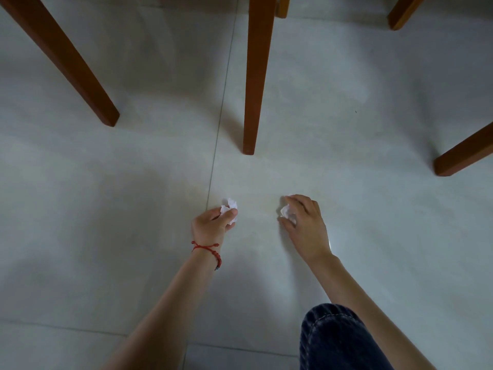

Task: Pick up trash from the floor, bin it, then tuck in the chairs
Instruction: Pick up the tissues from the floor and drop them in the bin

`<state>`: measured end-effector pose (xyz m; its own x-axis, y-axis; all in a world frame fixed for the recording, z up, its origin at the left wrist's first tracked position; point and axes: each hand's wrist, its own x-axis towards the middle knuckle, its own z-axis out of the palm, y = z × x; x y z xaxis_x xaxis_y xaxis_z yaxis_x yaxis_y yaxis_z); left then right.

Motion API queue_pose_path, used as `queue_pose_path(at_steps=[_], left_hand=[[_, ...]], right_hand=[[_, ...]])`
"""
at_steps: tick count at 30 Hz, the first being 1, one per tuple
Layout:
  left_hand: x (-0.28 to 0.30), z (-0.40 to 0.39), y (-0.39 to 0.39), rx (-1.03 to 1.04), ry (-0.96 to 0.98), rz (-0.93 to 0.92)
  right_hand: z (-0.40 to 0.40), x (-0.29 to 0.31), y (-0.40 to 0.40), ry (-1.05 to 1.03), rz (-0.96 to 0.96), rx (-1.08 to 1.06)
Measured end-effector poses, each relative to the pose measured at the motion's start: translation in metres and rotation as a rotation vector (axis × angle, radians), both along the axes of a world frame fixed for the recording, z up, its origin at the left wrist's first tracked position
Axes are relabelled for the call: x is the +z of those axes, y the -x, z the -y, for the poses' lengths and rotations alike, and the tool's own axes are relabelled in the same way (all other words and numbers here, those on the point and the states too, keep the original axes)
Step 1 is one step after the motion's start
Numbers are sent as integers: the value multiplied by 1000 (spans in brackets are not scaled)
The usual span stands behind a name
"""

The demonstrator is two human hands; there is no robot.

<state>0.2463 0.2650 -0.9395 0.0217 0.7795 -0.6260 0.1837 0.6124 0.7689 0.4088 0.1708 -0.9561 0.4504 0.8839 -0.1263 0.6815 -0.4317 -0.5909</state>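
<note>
Pale grey tiled floor (373, 209), crossed by thin grout lines, viewed from above. Item: left hand (213, 222), fingers curled, pinching a crumpled white paper scrap (229, 205) at the fingertips, close to the floor beside a grout line; whether the scrap touches the tile cannot be told. Red cord bracelet (210, 252) on the left wrist. Item: right hand (304, 220), fingers and thumb bent around a second crumpled white paper wad (286, 210), which sits low at the floor under the palm. Both scraps lie near each other, in front of the middle chair leg (257, 76). Further brown wooden chair legs: one slanted at left (61, 60), one at right (464, 153), others at the top edge. Knee in dark denim (336, 340), lower right.
</note>
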Motion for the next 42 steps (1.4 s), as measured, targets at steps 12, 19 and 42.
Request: queue_pose_path(at_steps=[12,19,42], left_hand=[[25,-5,-15,1,12,2],[89,7,-17,-1,78,20],[456,36,-14,-46,85,40]], right_hand=[[-13,41,0,-70,-826,-585],[1,120,2,-29,-924,-681],[38,484,5,-115,-964,-860]])
